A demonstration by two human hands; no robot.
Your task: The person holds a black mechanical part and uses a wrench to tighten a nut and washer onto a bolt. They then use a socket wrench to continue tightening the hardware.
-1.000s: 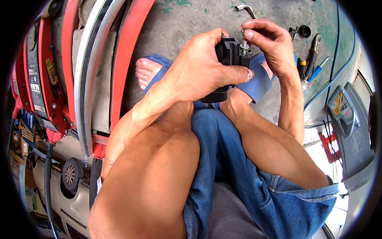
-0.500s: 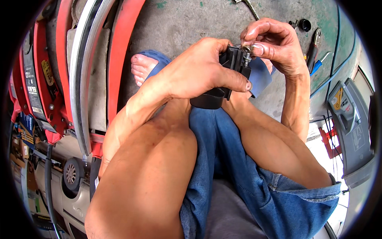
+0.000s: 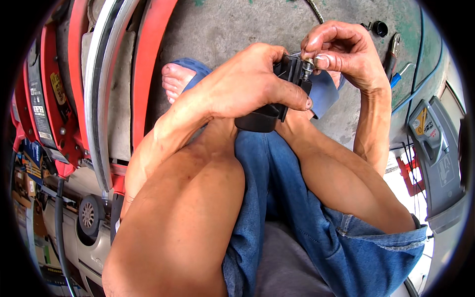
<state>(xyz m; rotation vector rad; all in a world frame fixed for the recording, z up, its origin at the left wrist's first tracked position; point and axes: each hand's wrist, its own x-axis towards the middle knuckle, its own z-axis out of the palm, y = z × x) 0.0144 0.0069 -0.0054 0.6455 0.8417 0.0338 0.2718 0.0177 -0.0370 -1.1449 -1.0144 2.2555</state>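
Holding item: black part (image 3: 277,101), a rigid moulded block, sits above the knees, gripped in the left hand (image 3: 252,81).
Left hand: fingers wrapped over the top, thumb pressed along the near edge; grasp closed on the part.
Right hand (image 3: 341,52): fingers pressed together, pinching a small metal fitting (image 3: 308,64) at the part's upper right corner.
Handling, judged: part looks stiff and fairly light, held easily in one hand; hard plastic, not fragile, possibly slick. Best hold is across the body, as now. Fitting is tiny and easily dropped; take it by fingertips only.
Surroundings: concrete floor (image 3: 237,24); blue sandal (image 3: 190,67) on the foot; red frame (image 3: 146,64) at left; pliers (image 3: 393,52) and a black cap (image 3: 380,28) on the floor at right; grey device (image 3: 435,143) further right.
Hidden or unclear: the part's underside and far face are covered by the left hand; the fitting's type cannot be told, being small and half covered by fingers.
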